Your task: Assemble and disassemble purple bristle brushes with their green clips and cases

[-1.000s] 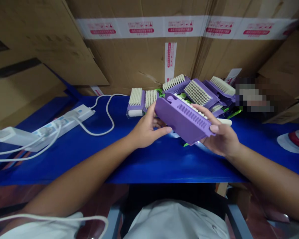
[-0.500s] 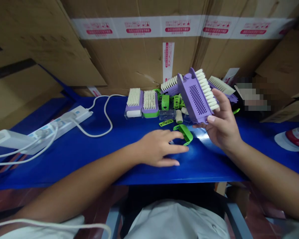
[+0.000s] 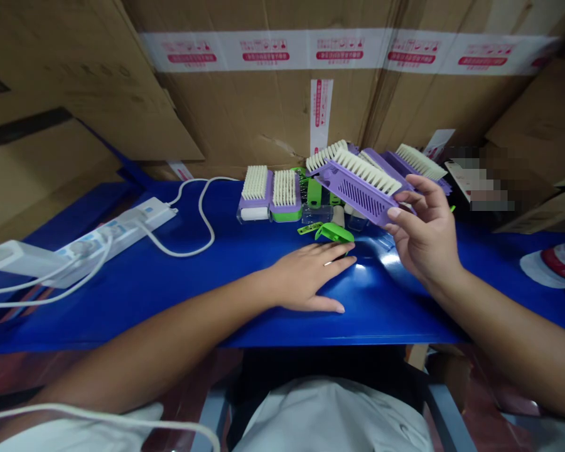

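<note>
My right hand (image 3: 426, 229) is shut on a purple scrubbing brush (image 3: 358, 190), gripping its end with the cream bristles facing up and back. My left hand (image 3: 308, 276) lies flat on the blue table (image 3: 381, 307), fingers apart and holding nothing. Its fingertips are just short of a green plastic clip (image 3: 334, 233). Behind the clip are a clear plastic piece (image 3: 316, 214) and a green part (image 3: 314, 191). Two brushes (image 3: 269, 188) stand side by side at the back, and further purple brushes (image 3: 419, 163) lie to the right.
A white power strip (image 3: 122, 220) and white cable (image 3: 202, 220) lie on the table's left side. Cardboard boxes (image 3: 263, 107) with printed tape wall off the back. A red-and-white item (image 3: 555, 267) sits at the right edge.
Over the last second my left hand let go of the brush and went down on the table. The brush tilted from upright to nearly flat, and the green clip shifted back.
</note>
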### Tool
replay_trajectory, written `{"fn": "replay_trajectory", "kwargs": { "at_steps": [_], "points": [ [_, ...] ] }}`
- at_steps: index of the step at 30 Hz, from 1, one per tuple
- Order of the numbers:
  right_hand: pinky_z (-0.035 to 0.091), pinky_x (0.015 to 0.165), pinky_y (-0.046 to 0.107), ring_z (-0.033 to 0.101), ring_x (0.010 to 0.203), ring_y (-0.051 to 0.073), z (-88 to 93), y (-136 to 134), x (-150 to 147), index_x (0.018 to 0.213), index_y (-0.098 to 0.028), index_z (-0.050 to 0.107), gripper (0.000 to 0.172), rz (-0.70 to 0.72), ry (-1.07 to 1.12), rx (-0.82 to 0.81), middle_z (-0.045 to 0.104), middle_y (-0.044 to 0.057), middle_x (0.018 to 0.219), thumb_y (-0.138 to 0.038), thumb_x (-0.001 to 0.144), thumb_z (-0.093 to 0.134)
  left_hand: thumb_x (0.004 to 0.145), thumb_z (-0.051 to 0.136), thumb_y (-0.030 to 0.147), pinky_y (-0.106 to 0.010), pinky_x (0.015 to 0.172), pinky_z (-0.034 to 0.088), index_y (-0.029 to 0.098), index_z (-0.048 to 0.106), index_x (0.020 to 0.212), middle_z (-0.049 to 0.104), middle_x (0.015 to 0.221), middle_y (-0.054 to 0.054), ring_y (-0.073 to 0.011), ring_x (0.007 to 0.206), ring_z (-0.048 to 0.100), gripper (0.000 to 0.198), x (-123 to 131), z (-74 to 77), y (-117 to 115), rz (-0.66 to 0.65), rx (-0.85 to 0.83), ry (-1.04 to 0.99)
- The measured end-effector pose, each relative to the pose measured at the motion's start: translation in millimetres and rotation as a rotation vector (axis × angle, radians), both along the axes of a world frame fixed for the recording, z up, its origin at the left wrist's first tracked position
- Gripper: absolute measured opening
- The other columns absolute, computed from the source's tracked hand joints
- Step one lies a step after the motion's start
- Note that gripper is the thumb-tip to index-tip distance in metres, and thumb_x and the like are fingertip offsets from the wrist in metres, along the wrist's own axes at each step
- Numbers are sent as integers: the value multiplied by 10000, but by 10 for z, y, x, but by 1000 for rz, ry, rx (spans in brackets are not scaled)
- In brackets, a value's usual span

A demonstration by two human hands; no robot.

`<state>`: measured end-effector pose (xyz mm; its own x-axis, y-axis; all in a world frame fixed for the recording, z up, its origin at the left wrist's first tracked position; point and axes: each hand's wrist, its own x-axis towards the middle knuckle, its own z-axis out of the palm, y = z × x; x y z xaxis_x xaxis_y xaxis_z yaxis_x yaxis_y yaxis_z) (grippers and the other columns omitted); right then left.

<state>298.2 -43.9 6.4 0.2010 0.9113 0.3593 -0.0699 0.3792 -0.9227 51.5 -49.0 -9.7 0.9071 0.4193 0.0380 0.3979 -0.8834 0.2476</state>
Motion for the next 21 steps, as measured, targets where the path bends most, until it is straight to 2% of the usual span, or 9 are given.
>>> {"fn": "replay_trajectory", "kwargs": {
  "at_steps": [3, 5, 7, 8, 11, 13, 15, 18, 21],
  "points": [
    [672, 720, 336, 659, 928, 182, 4, 10, 23, 1129, -376, 655, 463, 24, -10, -17, 581, -9, 1088, -286, 726, 866, 925, 596, 701, -561, 1169, 424, 172, 389, 1598, 303, 1702, -241, -426, 1509, 422, 881, -3, 11, -15, -25, 56, -43],
    [684, 774, 387, 669, 1004, 210, 7, 13, 37, 1122, -368, 657, 412, 51, -2, -40, 590, -2, 1098, -317, 759, 845, 951, 581, 657, -535, 1098, 467, 183, 480, 1535, 459, 1611, -220, -397, 1386, 540, 758, -19, 35, -25, 14, 119, -83],
    [686, 786, 396, 668, 1031, 218, 13, 11, 40, 1110, -361, 651, 405, 51, 21, -46, 594, -1, 1093, -324, 757, 847, 972, 578, 581, -510, 1019, 494, 178, 608, 1394, 616, 1424, -189, -359, 1218, 618, 585, -46, 59, -26, 156, 191, -131],
    [686, 785, 388, 666, 1026, 214, 17, 9, 37, 1091, -355, 645, 403, 43, 31, -44, 593, -3, 1091, -322, 748, 855, 970, 588, 554, -509, 993, 501, 173, 653, 1318, 645, 1344, -180, -351, 1165, 625, 520, -63, 66, -19, 248, 220, -146],
    [681, 746, 339, 659, 966, 185, 28, -4, 9, 1049, -349, 618, 436, 21, 58, -31, 585, -16, 1070, -305, 710, 890, 937, 642, 543, -567, 1021, 493, 181, 708, 1225, 602, 1350, -198, -403, 1243, 576, 467, -113, 50, 37, 416, 218, -110],
    [669, 708, 311, 656, 924, 170, 25, -9, -11, 1037, -348, 610, 453, 16, 54, -13, 584, -21, 1056, -304, 698, 908, 942, 638, 565, -610, 1097, 456, 201, 697, 1287, 533, 1465, -209, -437, 1365, 509, 505, -130, 18, 85, 415, 144, -57],
    [662, 702, 319, 658, 897, 170, 9, -10, -26, 974, -320, 620, 389, 9, -1, 18, 599, -12, 1065, -334, 712, 909, 969, 602, 569, -608, 1145, 434, 194, 635, 1395, 498, 1531, -209, -428, 1413, 484, 569, -128, -9, 117, 387, 84, -21],
    [656, 793, 388, 671, 975, 210, -30, -3, -38, 854, -273, 647, 293, -38, -107, 76, 633, 19, 1098, -379, 741, 895, 979, 574, 595, -572, 1150, 451, 145, 530, 1496, 551, 1500, -206, -394, 1373, 527, 687, -100, -20, 116, 336, 70, -15],
    [627, 912, 453, 662, 1094, 253, -67, 2, -56, 837, -271, 692, 255, -82, -151, 119, 653, 37, 1091, -381, 740, 900, 970, 570, 631, -549, 1143, 460, 116, 491, 1515, 576, 1486, -207, -377, 1355, 544, 754, -73, -15, 80, 278, 79, -31]
  ]
}}
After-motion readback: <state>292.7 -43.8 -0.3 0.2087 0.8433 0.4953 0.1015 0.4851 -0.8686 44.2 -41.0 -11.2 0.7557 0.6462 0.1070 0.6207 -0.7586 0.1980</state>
